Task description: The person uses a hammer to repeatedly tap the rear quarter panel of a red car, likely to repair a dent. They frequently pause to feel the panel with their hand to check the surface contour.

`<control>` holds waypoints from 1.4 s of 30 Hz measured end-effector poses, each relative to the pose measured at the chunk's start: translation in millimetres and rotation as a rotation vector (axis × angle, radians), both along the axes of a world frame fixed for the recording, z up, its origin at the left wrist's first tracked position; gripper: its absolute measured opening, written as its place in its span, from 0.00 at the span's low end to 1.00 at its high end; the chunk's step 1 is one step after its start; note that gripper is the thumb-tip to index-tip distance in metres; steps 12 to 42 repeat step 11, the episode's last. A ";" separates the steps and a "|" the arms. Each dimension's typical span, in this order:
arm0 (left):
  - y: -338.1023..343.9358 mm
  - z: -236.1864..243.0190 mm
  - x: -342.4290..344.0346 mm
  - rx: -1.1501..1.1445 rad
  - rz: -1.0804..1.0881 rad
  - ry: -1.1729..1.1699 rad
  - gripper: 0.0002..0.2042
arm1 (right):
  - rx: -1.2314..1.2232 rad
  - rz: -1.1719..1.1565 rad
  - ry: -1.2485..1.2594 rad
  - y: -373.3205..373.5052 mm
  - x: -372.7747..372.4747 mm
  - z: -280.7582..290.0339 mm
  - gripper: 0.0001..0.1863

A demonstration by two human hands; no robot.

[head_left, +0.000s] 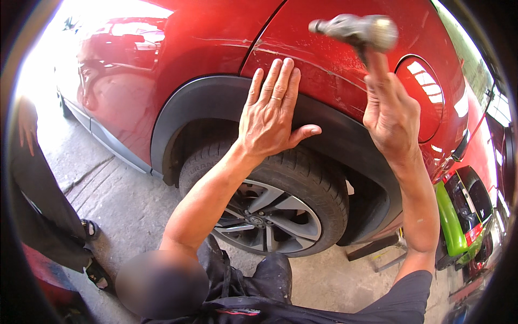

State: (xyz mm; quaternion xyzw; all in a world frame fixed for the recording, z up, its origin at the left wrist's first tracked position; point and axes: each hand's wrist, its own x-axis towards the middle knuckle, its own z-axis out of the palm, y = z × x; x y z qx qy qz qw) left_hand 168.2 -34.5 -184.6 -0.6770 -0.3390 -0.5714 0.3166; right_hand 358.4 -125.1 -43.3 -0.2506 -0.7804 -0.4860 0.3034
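Note:
My left hand lies flat with its fingers stretched and its thumb apart, over the lower edge of the red rear fender and the black wheel arch trim. A ring is on one finger. My right hand is closed round the handle of a ball-peen hammer. The hammer's metal head, a little blurred, is raised in front of the fender, left of the round fuel flap. Pale scratches run across the fender above my left hand, and scuffs show under the hammer head.
Below the arch is the car's wheel with a black tyre and a grey-and-black alloy rim. At the left stands another person in dark trousers and sandals, one hand hanging. A green car stands at the right. The floor is grey concrete.

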 end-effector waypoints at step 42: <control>-0.7 -0.6 0.8 0.028 -0.010 -0.019 0.51 | -0.111 -0.047 0.121 -7.1 8.6 -8.8 0.33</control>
